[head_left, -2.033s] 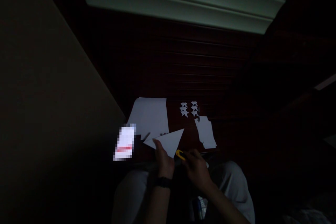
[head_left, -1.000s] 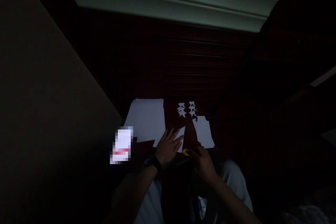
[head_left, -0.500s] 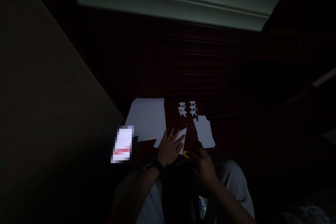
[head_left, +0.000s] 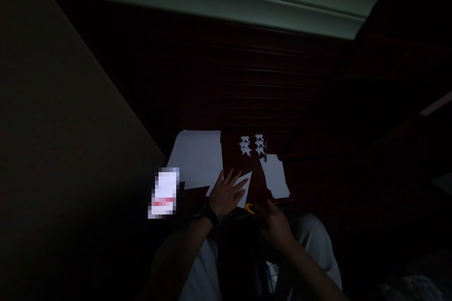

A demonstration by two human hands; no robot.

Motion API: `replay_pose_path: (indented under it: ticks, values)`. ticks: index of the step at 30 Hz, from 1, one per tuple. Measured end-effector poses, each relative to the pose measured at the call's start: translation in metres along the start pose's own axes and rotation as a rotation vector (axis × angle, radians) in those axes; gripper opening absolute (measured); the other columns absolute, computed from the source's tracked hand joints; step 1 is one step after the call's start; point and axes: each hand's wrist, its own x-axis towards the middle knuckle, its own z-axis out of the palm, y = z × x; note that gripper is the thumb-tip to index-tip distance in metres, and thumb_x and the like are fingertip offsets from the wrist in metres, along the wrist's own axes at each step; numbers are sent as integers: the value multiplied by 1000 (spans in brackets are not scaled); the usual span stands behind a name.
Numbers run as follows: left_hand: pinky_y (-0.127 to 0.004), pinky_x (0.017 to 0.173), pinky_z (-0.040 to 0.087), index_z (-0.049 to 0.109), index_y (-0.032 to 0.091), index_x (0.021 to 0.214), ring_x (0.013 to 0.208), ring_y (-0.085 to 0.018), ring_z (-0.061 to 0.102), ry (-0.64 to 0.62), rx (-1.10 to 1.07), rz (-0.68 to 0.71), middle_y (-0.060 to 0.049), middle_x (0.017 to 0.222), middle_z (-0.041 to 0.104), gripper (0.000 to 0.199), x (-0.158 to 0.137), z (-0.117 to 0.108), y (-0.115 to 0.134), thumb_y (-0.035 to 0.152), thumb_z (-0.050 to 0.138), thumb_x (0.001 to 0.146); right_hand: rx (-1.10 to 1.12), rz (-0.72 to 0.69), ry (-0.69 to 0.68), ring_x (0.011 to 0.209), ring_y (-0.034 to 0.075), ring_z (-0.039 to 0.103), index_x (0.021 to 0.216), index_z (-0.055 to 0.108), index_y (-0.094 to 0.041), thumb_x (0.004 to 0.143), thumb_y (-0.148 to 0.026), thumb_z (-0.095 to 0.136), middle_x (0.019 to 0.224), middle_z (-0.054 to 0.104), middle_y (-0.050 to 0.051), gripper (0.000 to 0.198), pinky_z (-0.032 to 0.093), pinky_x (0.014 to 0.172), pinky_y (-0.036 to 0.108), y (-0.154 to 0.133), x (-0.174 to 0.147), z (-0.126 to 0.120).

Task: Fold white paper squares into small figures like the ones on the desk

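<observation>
My left hand (head_left: 225, 196) lies flat with spread fingers on a folded piece of white paper (head_left: 245, 188), whose pointed corner shows past the fingertips. A dark band circles that wrist. Just right of the paper's near edge, my right hand (head_left: 277, 223) is closed around what looks like a yellow utility knife (head_left: 249, 208). Its yellow end points left toward the paper; the rest is hidden by the fingers or lost in the dark. I cannot make out a blade.
Large white sheets (head_left: 197, 157) lie at the table's left, with a lit, blurred-out screen (head_left: 165, 193) beside them. Smaller papers (head_left: 275, 176) are stacked at the right. Several small folded paper figures (head_left: 245, 146) stand in two columns at the back. The room is dim.
My left hand has shifted very slightly left on the paper. The right hand and the yellow knife have barely moved. The view has tilted a little.
</observation>
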Motion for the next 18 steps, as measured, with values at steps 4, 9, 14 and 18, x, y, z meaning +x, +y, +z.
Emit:
replay_pose_path:
  ticks: [4, 9, 14, 18]
  values:
    - [-56, 109, 6, 39, 37, 134, 137, -28, 17, 8, -11, -14, 3, 145, 35, 44, 1, -2, 1, 37, 40, 91, 24, -10, 21, 93, 22, 54, 126, 50, -27, 83, -16, 51, 105, 52, 9, 44, 43, 82, 32, 0, -2, 2]
    - [-56, 109, 4, 39, 37, 134, 136, -27, 18, 11, -27, -23, 3, 145, 35, 43, 1, -1, 1, 38, 39, 91, 45, -14, 29, 94, 22, 53, 127, 50, -27, 84, -15, 49, 106, 52, 9, 45, 44, 83, 33, -3, -5, 2]
    - [-56, 109, 5, 39, 37, 134, 136, -28, 19, 13, -44, -28, 2, 145, 36, 44, 2, -1, 1, 38, 40, 90, 63, -9, 25, 95, 22, 53, 127, 49, -26, 83, -12, 48, 106, 52, 9, 46, 44, 84, 33, -4, -11, 2]
    - [-56, 109, 4, 37, 37, 135, 136, -28, 18, 4, -24, -31, 2, 145, 35, 44, 2, -1, 1, 37, 39, 91, 63, -17, 34, 95, 23, 53, 128, 48, -26, 83, -12, 48, 106, 52, 9, 48, 44, 84, 34, -4, -15, 5]
